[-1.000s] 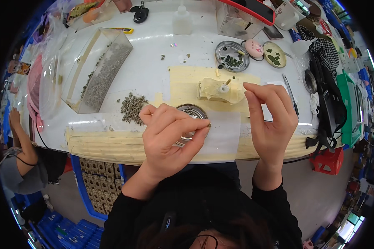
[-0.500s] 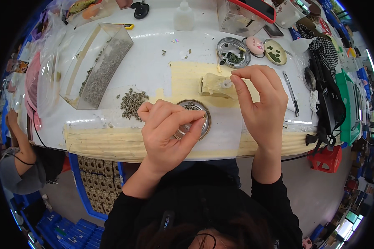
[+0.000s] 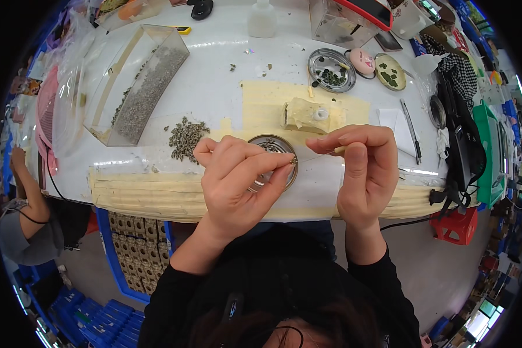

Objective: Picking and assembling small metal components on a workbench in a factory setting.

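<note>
My left hand (image 3: 238, 180) is closed in a pinch, a tiny piece (image 3: 293, 160) between thumb and forefinger, too small to name. Below it sits a round metal dish (image 3: 294, 178) with small grey-green bits inside, partly covered by my fingers. My right hand (image 3: 368, 180) grips a thin needle-like tool with a pale handle (image 3: 340, 149); its fine tip points left toward the pinched piece. Beyond the right hand stands a tape-wrapped block (image 3: 298, 113) bearing a small white cup (image 3: 321, 113). Left of the dish lies a heap of small grey-green pieces (image 3: 187, 139).
A clear bin of grey granules (image 3: 156, 87) stands at the left. Farther back are a white squeeze bottle (image 3: 263, 20), a glass dish of dark green bits (image 3: 332, 71) and a saucer with green pieces (image 3: 390, 72). A pen (image 3: 410, 130) lies right. A co-worker's arm (image 3: 32, 185) shows far left.
My right hand has drawn back from the white cup on the block, moving nearer to me and turning the tool toward my left hand. The left hand keeps its pinch.
</note>
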{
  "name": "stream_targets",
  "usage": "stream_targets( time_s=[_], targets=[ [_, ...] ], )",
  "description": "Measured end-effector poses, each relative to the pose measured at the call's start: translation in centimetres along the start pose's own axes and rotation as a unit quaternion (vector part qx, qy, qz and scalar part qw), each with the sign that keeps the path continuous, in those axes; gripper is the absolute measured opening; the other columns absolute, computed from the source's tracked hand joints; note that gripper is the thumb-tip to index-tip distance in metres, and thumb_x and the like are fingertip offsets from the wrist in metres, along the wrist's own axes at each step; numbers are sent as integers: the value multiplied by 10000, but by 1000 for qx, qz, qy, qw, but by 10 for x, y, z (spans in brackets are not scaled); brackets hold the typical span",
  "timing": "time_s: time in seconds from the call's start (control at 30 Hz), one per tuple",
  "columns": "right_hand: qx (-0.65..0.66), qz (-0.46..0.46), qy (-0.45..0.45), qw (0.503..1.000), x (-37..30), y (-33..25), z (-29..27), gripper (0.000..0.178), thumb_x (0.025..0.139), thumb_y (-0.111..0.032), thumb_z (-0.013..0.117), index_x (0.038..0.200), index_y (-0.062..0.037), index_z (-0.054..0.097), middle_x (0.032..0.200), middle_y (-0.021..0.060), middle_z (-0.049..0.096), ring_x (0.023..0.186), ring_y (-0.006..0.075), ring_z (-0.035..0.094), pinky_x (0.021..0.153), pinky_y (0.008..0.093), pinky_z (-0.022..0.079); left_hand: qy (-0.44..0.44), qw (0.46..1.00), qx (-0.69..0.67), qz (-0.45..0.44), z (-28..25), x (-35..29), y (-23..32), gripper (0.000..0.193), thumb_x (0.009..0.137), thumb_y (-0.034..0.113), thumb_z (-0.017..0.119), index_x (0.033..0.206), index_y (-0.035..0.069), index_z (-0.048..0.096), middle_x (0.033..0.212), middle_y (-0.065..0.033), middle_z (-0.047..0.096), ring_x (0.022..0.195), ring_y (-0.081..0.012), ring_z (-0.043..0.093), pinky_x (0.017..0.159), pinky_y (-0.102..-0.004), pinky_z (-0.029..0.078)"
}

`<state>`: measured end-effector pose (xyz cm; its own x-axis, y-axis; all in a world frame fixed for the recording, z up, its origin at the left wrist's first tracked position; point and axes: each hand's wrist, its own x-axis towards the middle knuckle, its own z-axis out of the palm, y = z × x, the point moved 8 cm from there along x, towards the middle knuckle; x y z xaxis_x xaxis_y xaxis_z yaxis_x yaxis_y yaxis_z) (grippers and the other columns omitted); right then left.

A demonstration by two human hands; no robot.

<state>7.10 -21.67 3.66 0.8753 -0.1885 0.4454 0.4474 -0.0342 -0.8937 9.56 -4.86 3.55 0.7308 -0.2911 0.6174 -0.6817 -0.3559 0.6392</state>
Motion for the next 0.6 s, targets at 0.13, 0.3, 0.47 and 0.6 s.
stream_targets(
  time_s=[0.13,0.3,0.47,0.6],
  targets=[
    [26,16,-27,999,-1,4,7,161,1041,-119,465,1057,41,463,951,148,652,897,191,695,805,300,583,-1,1000,-8,-2,0,0,0,221,686,55,815,881,130,743,758,57,619,678,-114,523,757,-321,262],
    [36,28,-25,999,-2,6,8,162,1041,-116,458,1051,46,459,940,148,649,882,192,696,796,312,600,0,1000,-10,-1,1,0,-1,217,686,57,814,876,131,742,762,55,627,682,-114,526,753,-323,264],
    [21,14,-33,999,-3,5,9,149,1038,-99,459,1052,49,460,943,153,651,884,199,698,797,313,599,-15,1000,-5,6,0,1,2,175,713,27,781,874,72,730,747,2,640,700,-139,532,758,-316,293],
    [22,7,-31,999,-3,4,9,140,1036,-89,461,1054,50,462,944,157,657,886,198,698,797,308,596,-15,1000,-8,3,0,1,2,173,715,30,783,874,72,730,747,3,639,700,-139,530,761,-316,292]
  ],
)
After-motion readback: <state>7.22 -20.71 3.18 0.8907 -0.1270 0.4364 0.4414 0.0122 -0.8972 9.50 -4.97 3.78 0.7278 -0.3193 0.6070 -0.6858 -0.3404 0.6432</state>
